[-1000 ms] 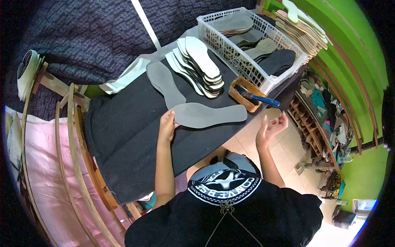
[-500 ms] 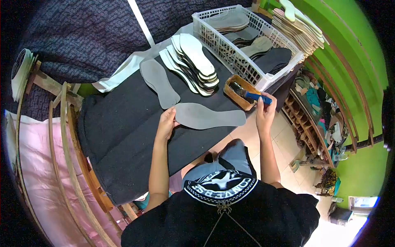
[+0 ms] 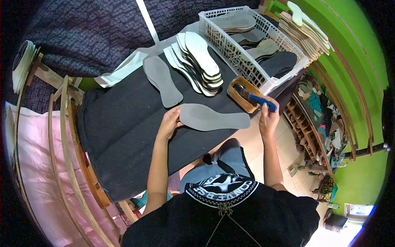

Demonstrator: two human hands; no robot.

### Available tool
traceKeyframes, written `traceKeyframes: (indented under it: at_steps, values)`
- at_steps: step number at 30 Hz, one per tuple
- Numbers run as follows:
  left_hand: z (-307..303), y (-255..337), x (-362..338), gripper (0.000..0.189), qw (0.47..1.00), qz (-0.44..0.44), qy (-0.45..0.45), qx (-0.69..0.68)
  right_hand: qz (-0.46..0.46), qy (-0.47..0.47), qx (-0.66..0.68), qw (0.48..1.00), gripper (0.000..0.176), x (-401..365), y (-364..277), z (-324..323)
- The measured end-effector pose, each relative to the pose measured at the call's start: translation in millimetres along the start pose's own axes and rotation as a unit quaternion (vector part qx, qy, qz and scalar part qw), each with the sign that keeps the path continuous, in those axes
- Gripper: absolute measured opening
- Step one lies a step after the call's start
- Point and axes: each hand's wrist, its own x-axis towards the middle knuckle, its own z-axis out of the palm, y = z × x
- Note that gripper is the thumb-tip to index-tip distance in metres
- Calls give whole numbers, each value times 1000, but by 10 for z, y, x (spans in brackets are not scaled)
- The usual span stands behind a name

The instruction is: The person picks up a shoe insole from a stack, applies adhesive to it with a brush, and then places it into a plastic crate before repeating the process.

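Observation:
My left hand pinches the toe end of a grey insole, holding it level over the black cloth on the table. In my right hand is the blue handle of a brush. Its dark bristle end dips into a brown, open-topped tub at the table's edge; what the tub holds is hard to make out. A second grey insole lies on the cloth just beyond my left hand. Beside it sits a fanned stack of white-topped insoles.
A white plastic crate with several insole stacks stands at the back right. Behind it rises a pile of pale insoles. A cluttered wooden shelf is on the right, and wooden rails run along the left.
The brush's handle has tilted and shifted slightly right and down, its bristle end still in the tub. The view has shifted a little; my left hand keeps holding the insole.

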Motion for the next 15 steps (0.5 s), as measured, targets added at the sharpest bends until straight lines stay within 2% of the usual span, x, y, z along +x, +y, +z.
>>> traceKeyframes:
  at_steps: [4, 5, 8, 11, 15]
  values:
    - [-7, -19, -5, 33, 1000, 0, -2, -3, 48, -10, -19, 999, 21, -3, 29, 13]
    - [-6, -18, -6, 33, 1000, -2, -2, 0, 51, 8, -19, 998, 22, -14, 36, 24]
    - [-12, 26, 8, 32, 1000, -2, -3, 6, 44, -18, -48, 998, 24, 0, 33, 32]
    - [-20, 30, -9, 31, 1000, 1, -17, -7, 27, 12, -11, 1000, 27, -22, 67, 29]
    - [-14, 49, -7, 31, 1000, -5, 25, 6, 33, 71, 80, 994, 25, 2, -10, 74]
